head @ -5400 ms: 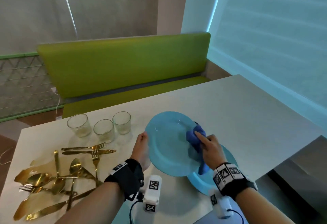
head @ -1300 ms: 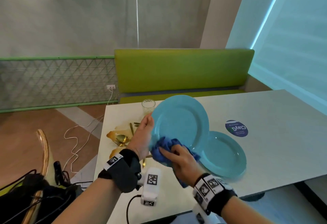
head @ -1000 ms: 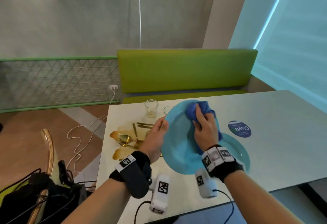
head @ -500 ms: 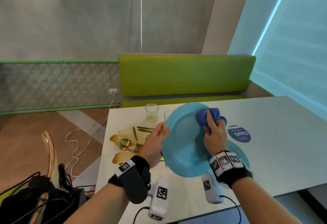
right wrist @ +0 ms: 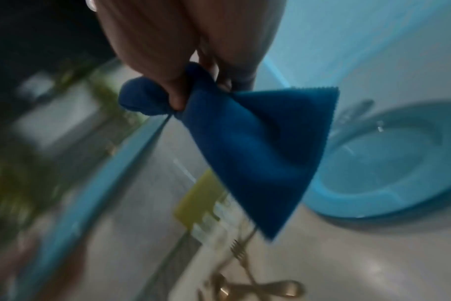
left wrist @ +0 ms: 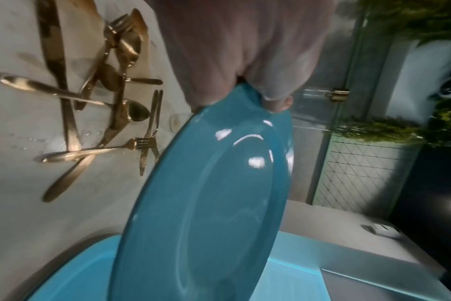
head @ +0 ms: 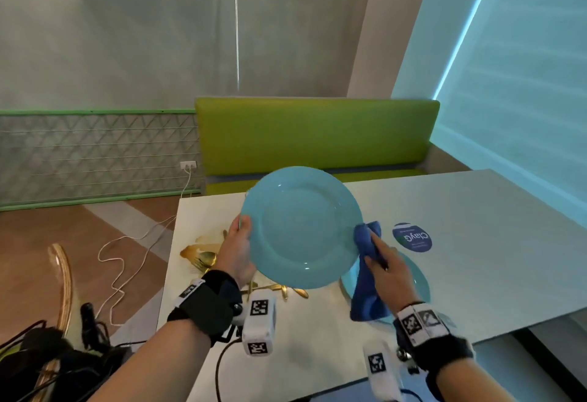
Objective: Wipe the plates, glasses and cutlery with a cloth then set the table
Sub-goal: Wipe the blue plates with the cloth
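My left hand [head: 239, 244] grips the left rim of a light blue plate [head: 301, 227], held tilted up above the table with its face toward me. In the left wrist view the same plate [left wrist: 209, 203] runs down from the left hand [left wrist: 245, 61], thumb on its face. My right hand [head: 382, 270] pinches a dark blue cloth [head: 368, 271] at the plate's right edge; the cloth [right wrist: 250, 146] hangs loose below the fingers [right wrist: 173, 89]. A second blue plate [head: 416, 278] lies flat on the table under the right hand. Gold cutlery [left wrist: 108, 114] lies in a heap on the left.
The white table [head: 476, 243] carries a round blue sticker [head: 412, 238] beyond the plates. A green bench [head: 314, 138] stands behind it. Cables [head: 127, 262] trail on the floor at left, beside a wooden chair back [head: 62, 278]. The glasses are hidden behind the raised plate.
The right hand with the cloth has slid off the plate's upper face down to its right edge. The left hand has turned the plate to face me more fully.
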